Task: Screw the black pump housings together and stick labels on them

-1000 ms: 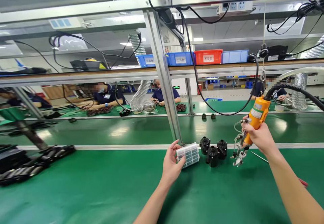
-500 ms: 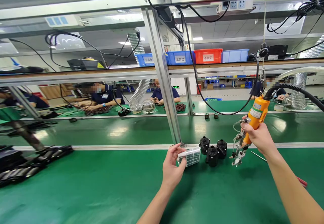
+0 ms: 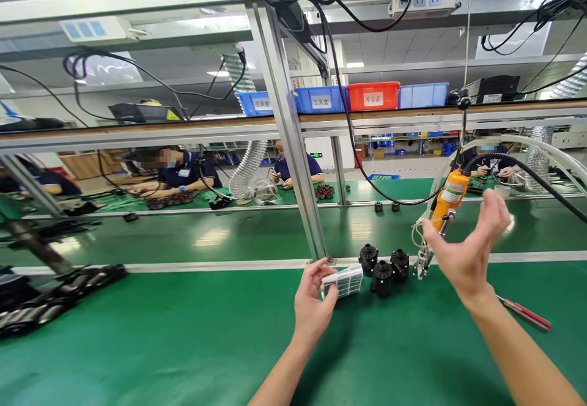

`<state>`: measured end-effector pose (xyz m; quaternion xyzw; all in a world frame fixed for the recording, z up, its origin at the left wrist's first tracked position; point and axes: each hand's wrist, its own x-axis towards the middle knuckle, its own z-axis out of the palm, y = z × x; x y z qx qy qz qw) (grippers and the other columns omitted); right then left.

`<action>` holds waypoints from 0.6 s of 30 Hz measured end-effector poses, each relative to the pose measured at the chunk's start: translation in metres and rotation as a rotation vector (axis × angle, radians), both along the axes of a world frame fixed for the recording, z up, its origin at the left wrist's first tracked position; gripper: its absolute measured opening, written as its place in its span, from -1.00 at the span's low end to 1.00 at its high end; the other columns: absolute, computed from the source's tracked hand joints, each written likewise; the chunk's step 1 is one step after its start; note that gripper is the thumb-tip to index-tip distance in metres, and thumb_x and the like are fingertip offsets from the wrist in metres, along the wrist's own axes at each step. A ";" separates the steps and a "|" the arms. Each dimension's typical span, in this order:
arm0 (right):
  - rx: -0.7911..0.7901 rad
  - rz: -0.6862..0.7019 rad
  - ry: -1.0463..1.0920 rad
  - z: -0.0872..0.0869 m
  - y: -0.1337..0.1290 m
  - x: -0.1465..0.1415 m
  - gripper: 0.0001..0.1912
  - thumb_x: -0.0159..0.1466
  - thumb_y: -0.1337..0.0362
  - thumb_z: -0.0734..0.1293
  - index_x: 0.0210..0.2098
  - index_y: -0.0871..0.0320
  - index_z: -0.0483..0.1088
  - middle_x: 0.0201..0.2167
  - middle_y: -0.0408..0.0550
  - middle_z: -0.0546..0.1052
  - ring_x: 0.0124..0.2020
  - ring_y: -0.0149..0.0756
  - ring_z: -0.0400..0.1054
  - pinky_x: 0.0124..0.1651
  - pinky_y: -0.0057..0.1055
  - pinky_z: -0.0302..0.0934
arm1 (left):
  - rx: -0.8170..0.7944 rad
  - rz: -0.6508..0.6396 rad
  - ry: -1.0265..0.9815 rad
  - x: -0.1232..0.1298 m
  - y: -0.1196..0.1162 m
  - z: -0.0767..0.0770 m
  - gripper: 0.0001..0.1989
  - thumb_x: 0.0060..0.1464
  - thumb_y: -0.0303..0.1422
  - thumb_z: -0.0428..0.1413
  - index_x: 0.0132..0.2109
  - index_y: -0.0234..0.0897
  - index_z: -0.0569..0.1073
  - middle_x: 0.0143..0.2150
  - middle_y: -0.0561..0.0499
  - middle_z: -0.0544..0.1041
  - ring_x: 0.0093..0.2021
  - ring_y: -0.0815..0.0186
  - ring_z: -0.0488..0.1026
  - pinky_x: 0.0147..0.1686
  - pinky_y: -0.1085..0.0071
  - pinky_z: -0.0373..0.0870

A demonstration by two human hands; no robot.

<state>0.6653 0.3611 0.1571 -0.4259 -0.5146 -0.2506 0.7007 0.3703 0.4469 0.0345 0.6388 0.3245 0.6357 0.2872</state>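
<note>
My left hand [image 3: 314, 296] grips a small white sheet marked with a grid [image 3: 347, 281] above the green bench. My right hand [image 3: 470, 247] is empty, its thumb and fingers apart, just right of an orange power screwdriver [image 3: 447, 201] that hangs from a cord. The screwdriver's metal tip points down near the black parts. Three black cylindrical parts [image 3: 382, 279] stand together on the bench between my hands. A screwdriver with a red handle [image 3: 529, 316] lies beyond my right wrist.
An aluminium post [image 3: 293, 131] rises behind my left hand. Black parts [image 3: 59, 296] lie in rows at the left. Blue bins [image 3: 321, 100] and a red bin [image 3: 373, 96] stand on the shelf. People sit across the bench.
My right hand has let go of the orange screwdriver and opened. The tool now hangs slightly further left and back. My left hand still holds the sheet.
</note>
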 end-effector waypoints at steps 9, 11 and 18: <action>-0.769 0.688 -0.244 -0.084 0.066 -0.084 -0.74 0.34 0.45 0.54 -0.01 0.21 0.52 -0.40 -0.20 0.52 -0.49 -0.32 0.40 -0.43 -0.48 0.23 | 0.044 -0.031 -0.002 0.002 -0.001 -0.003 -0.52 0.14 -0.48 0.19 0.21 -0.21 0.40 -0.15 -0.01 0.56 -0.12 0.30 0.56 -0.03 0.42 0.52; -0.808 0.736 -0.199 -0.095 0.077 -0.086 -0.78 0.34 0.49 0.53 -0.05 0.23 0.55 -0.38 -0.17 0.53 -0.43 -0.30 0.43 -0.37 -0.49 0.25 | 0.056 -0.039 0.014 0.002 -0.001 -0.004 -0.50 0.15 -0.45 0.21 0.23 -0.20 0.40 -0.10 -0.03 0.55 -0.08 0.28 0.57 0.00 0.40 0.54; -0.758 0.853 -0.125 -0.097 0.077 -0.084 -0.77 0.34 0.54 0.51 -0.08 0.15 0.59 -0.29 -0.19 0.55 -0.27 -0.28 0.42 -0.20 -0.47 0.22 | 0.023 -0.013 0.252 -0.006 0.002 -0.003 -0.80 0.22 -0.22 0.30 -0.09 -0.22 0.65 -0.07 -0.10 0.65 -0.04 0.16 0.60 0.04 0.29 0.53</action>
